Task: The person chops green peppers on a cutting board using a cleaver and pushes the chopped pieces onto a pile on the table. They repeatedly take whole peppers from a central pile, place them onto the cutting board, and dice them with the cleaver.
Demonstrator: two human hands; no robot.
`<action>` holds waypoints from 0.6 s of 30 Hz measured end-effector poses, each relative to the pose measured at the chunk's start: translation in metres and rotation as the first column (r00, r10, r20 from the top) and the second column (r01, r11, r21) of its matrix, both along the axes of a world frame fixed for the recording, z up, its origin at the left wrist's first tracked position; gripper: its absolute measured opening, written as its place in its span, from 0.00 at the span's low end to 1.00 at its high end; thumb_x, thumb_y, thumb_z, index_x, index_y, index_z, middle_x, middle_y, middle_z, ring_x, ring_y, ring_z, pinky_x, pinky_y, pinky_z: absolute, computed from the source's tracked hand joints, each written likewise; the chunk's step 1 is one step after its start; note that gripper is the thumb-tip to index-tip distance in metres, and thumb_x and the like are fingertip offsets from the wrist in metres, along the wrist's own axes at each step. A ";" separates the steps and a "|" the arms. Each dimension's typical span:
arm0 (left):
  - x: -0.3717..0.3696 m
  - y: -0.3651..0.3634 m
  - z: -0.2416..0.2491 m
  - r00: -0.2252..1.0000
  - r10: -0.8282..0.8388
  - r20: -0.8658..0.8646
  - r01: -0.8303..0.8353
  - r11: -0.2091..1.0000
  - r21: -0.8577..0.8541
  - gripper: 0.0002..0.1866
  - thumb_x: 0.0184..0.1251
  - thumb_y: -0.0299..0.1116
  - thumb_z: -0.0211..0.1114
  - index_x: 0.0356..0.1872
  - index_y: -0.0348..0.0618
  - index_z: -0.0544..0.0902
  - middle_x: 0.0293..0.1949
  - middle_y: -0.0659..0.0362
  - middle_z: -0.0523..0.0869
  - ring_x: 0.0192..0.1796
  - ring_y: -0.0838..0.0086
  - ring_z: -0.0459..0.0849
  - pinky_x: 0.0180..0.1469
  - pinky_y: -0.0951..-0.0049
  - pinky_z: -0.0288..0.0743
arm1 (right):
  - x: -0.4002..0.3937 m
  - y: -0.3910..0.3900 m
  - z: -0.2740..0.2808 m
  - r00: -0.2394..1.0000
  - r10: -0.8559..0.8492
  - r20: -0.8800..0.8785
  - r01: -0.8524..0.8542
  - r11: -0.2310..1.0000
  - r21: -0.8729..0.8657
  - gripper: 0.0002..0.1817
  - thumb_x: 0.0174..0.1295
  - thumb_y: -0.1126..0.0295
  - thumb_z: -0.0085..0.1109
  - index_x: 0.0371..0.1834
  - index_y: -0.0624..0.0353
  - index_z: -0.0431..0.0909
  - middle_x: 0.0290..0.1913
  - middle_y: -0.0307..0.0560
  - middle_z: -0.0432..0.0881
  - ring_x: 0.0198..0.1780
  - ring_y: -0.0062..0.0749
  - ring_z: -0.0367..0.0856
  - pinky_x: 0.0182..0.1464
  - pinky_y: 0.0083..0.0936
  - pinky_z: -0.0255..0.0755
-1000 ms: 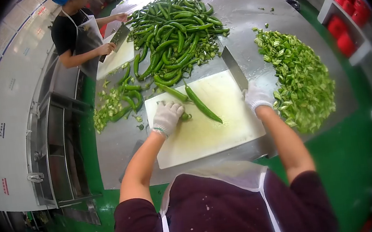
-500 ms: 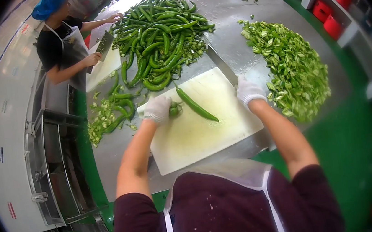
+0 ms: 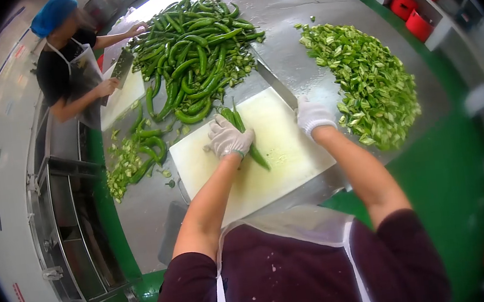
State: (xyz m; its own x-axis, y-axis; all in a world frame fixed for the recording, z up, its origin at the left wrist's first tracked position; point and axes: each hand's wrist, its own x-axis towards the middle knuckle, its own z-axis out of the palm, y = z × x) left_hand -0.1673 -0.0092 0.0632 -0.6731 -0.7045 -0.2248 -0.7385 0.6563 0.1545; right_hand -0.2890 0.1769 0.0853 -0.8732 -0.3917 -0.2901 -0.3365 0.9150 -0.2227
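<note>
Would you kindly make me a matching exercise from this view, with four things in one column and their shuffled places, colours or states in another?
Column one:
1. Left hand
2. Right hand
3. Large heap of chopped pepper
4. Hair cover

Column two:
A. Blue
B. Right of the white board
C. Holding a knife
D. Over a long green pepper

Pairs: 1-D, 2-C, 3-B, 4-A

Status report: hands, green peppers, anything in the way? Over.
Left hand spread over green peppers on cutting board. Right hand: grip on knife. Nothing seen blocking between hands; pepper heap beyond board.
</note>
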 end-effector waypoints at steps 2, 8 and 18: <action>0.007 0.000 -0.009 0.982 -0.188 0.029 0.188 0.982 0.012 0.55 0.61 0.54 0.66 0.83 0.36 0.49 0.78 0.38 0.61 0.78 0.47 0.62 0.75 0.54 0.65 | 0.003 0.001 -0.001 1.000 0.010 0.001 -0.010 1.000 0.000 0.20 0.72 0.69 0.46 0.64 0.62 0.72 0.54 0.69 0.86 0.57 0.64 0.86 0.59 0.54 0.78; 0.060 0.006 -0.009 0.714 -0.679 -0.168 0.690 0.724 0.009 0.45 0.61 0.45 0.68 0.79 0.42 0.62 0.76 0.36 0.65 0.76 0.42 0.66 0.77 0.46 0.60 | -0.006 0.001 -0.015 0.999 0.035 0.007 -0.034 0.999 -0.040 0.19 0.72 0.69 0.46 0.63 0.62 0.73 0.55 0.69 0.85 0.58 0.65 0.85 0.60 0.54 0.77; 0.061 -0.020 -0.044 0.788 -0.361 -0.499 0.508 0.839 0.196 0.26 0.75 0.40 0.60 0.69 0.37 0.74 0.62 0.37 0.80 0.66 0.46 0.78 0.70 0.57 0.70 | 0.007 0.026 -0.009 1.000 -0.002 -0.021 0.001 0.997 -0.071 0.19 0.71 0.63 0.48 0.60 0.59 0.73 0.54 0.69 0.85 0.57 0.66 0.84 0.61 0.54 0.75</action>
